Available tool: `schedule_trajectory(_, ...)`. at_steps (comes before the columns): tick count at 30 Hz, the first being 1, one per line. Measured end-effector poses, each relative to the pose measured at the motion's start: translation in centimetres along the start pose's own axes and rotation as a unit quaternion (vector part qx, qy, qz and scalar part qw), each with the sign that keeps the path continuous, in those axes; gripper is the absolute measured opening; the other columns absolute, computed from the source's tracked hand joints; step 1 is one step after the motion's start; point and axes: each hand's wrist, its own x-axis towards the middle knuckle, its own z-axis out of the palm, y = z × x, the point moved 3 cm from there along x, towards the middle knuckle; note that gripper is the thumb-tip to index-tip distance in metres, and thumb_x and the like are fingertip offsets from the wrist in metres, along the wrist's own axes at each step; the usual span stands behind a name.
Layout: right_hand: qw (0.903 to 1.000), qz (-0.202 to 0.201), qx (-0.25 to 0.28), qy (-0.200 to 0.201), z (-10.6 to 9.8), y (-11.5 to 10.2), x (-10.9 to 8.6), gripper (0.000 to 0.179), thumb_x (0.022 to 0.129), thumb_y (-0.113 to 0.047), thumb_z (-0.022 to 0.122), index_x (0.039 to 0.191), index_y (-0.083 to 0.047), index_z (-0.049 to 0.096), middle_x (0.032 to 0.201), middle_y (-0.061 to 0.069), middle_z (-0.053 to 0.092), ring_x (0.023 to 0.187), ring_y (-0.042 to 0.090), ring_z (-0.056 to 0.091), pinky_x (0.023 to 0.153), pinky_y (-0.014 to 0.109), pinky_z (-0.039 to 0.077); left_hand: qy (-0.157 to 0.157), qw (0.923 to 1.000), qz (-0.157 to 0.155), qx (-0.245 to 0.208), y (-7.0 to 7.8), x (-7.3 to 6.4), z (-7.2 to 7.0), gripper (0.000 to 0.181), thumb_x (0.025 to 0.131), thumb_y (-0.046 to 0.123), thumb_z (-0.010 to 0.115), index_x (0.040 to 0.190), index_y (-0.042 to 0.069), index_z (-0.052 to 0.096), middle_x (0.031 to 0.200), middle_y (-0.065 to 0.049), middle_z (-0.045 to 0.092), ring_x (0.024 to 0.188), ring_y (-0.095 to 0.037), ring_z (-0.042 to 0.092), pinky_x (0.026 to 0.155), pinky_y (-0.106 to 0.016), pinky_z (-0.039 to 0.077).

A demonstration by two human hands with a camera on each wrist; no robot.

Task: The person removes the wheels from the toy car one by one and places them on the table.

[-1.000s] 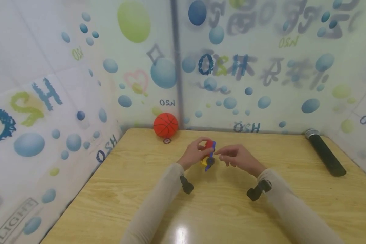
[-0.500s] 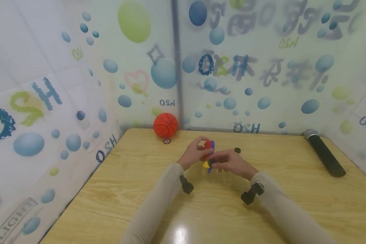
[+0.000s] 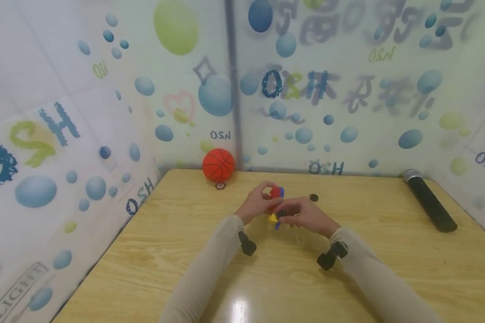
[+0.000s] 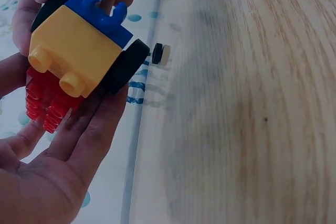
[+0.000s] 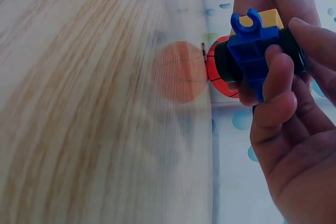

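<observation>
A small building-block toy car [image 4: 76, 51] is held up over the table between both hands. It has a yellow block with two studs, a blue base with a hook, red bricks, and black wheels [image 4: 126, 65] on either side. My left hand [image 3: 257, 204] grips it by the red part, fingers wrapped along its side. From the right, my right hand [image 3: 307, 217] pinches it at a wheel and the blue base [image 5: 252, 51]. In the head view the fingers hide much of the car.
A black disc [image 3: 314, 197] lies on the wooden table [image 3: 291, 278] just beyond the right hand. An orange basketball [image 3: 219, 165] sits at the back left, with a small round object [image 3: 220, 185] before it. At the far right lies a black microphone [image 3: 430, 202]. Printed walls enclose the table.
My right hand has moved left and slightly down onto the toy car and now pinches it. The black disc behind that hand has come into view. The left hand keeps its hold.
</observation>
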Motion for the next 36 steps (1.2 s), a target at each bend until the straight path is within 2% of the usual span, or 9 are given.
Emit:
schedule_trajectory(4, 1.0000, 0.005, 0.000, 0.003, 0.0, -0.1, 0.0, 0.022, 0.091, -0.015, 0.073, 0.113, -0.011, 0.072, 0.107, 0.014, 0.074, 0.083, 0.037, 0.066, 0.064, 0.035, 0.057, 0.003, 0.9999, -0.009, 0.007, 0.1, -0.1, 0.1, 0.038, 0.093, 0.025, 0.072, 0.127, 0.026, 0.055, 0.111, -0.013, 0.067, 0.087, -0.019, 0.069, 0.077, -0.032, 0.061)
schedule_trajectory(15, 0.9997, 0.001, -0.011, 0.020, 0.4, -0.6, 0.1, 0.018, 0.083, -0.012, 0.081, 0.101, -0.008, 0.077, 0.105, 0.014, 0.076, 0.068, 0.015, 0.063, 0.055, 0.027, 0.052, 0.008, 0.9980, 0.006, 0.062, 0.9, -0.1, 0.2, 0.033, 0.094, 0.022, 0.071, 0.122, 0.028, 0.056, 0.107, -0.009, 0.071, 0.087, -0.019, 0.067, 0.071, -0.029, 0.057)
schedule_trajectory(21, 0.9988, -0.015, -0.036, 0.031, 0.6, -0.9, -0.2, 0.019, 0.083, -0.012, 0.081, 0.102, -0.011, 0.077, 0.103, 0.011, 0.076, 0.071, 0.015, 0.065, 0.057, 0.028, 0.054, 0.018, 0.9966, 0.019, 0.079, 1.2, -0.6, 0.1, 0.033, 0.093, 0.024, 0.073, 0.121, 0.027, 0.057, 0.105, -0.008, 0.071, 0.085, -0.018, 0.066, 0.069, -0.027, 0.055)
schedule_trajectory(28, 0.9977, -0.014, -0.053, 0.039, 0.9, -1.1, -0.4, 0.019, 0.084, -0.011, 0.080, 0.103, -0.013, 0.077, 0.102, 0.009, 0.076, 0.072, 0.016, 0.064, 0.057, 0.028, 0.054, 0.019, 0.9967, 0.018, 0.077, 1.4, -1.0, 0.1, 0.035, 0.092, 0.026, 0.073, 0.123, 0.027, 0.057, 0.101, -0.008, 0.071, 0.082, -0.018, 0.065, 0.068, -0.027, 0.054)
schedule_trajectory(36, 0.9936, -0.041, -0.082, 0.067, 0.9, -1.4, -0.4, 0.017, 0.084, -0.010, 0.079, 0.102, -0.012, 0.077, 0.092, 0.006, 0.076, 0.058, 0.011, 0.059, 0.052, 0.027, 0.053, 0.013, 0.9961, 0.022, 0.084, 1.8, -0.7, 0.0, 0.035, 0.092, 0.026, 0.073, 0.124, 0.027, 0.057, 0.101, -0.009, 0.071, 0.082, -0.017, 0.067, 0.066, -0.027, 0.056)
